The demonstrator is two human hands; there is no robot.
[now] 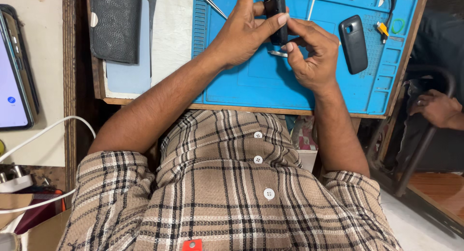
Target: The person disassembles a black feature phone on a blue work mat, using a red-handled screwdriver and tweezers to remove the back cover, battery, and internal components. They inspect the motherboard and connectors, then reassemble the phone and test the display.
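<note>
While both grip it, left hand [244, 36], right hand [309, 53], slim black, perhaps plastic, phone [276, 9]

Wooden workbench [241, 108] carrying a blue work mat [377, 86]. On the mat: a dark phone back cover [353, 44] just right of the right hand [311, 55]; a small metal piece [277, 53] beneath both hands; tweezers [209, 3] left of the left hand [244, 33]. A black leather pouch [116, 24] lies farther left.
</note>
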